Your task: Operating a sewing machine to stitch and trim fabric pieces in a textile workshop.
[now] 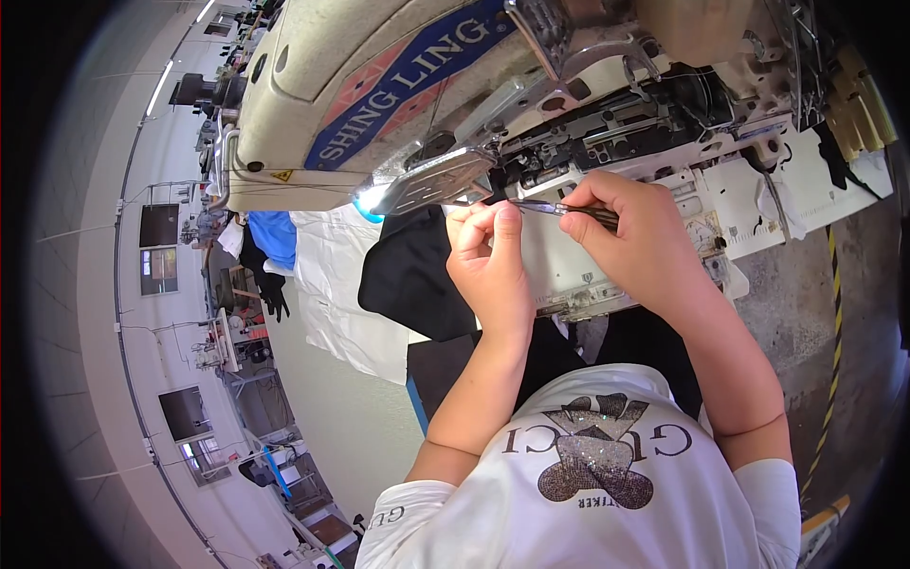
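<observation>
Under the head of a cream-coloured sewing machine [284, 123], my two hands come close together. My right hand [645, 237] is closed around a pair of metal tweezers [542, 206], whose tips point left at the fingertips of my other hand. My left hand [490, 261] is closed, thumb against index finger; whatever is pinched there is too small to make out. Just left of it, black cloth [409, 277] hangs over the edge of the work surface. A lit lamp [372, 200] shines beside the metal presser parts above my fingers.
The machine's opened mechanism [626, 133] lies just beyond my hands, with metal levers overhead. White sheeting [332, 294] covers part of the table at left, near blue cloth [273, 237]. A yellow-and-black floor stripe [834, 322] runs along the right. Other workstations stand far left.
</observation>
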The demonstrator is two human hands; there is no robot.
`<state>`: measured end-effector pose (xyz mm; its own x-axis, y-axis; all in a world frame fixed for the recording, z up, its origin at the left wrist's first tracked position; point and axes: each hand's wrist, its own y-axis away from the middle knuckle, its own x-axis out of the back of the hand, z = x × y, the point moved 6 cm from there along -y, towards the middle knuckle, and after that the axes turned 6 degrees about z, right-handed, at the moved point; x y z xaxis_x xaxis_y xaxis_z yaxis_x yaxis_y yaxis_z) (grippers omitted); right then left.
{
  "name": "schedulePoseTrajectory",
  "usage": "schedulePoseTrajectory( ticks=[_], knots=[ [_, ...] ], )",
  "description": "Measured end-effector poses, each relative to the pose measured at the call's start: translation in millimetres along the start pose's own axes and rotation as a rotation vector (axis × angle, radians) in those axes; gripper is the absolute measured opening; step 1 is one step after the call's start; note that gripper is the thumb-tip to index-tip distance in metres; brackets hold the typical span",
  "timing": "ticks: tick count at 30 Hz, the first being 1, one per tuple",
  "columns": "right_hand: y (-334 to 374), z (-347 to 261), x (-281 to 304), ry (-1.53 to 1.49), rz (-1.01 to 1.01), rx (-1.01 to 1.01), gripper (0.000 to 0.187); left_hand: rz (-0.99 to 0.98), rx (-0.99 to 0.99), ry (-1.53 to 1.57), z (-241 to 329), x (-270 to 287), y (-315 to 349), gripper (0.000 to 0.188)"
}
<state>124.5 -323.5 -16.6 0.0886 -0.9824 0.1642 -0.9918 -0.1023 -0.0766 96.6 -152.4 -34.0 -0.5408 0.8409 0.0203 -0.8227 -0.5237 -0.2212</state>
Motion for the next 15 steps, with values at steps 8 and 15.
schedulePoseTrajectory(
  ticks=[8,15],
  knots=[
    [-2,-5,0,0.008,0.031,0.042,0.016,-0.027,-0.158,-0.119,0,4,-6,0.009],
    [-6,-12,2,0.135,0.029,0.031,0.015,-0.033,-0.136,-0.209,1,11,-8,0.017]
  ],
)
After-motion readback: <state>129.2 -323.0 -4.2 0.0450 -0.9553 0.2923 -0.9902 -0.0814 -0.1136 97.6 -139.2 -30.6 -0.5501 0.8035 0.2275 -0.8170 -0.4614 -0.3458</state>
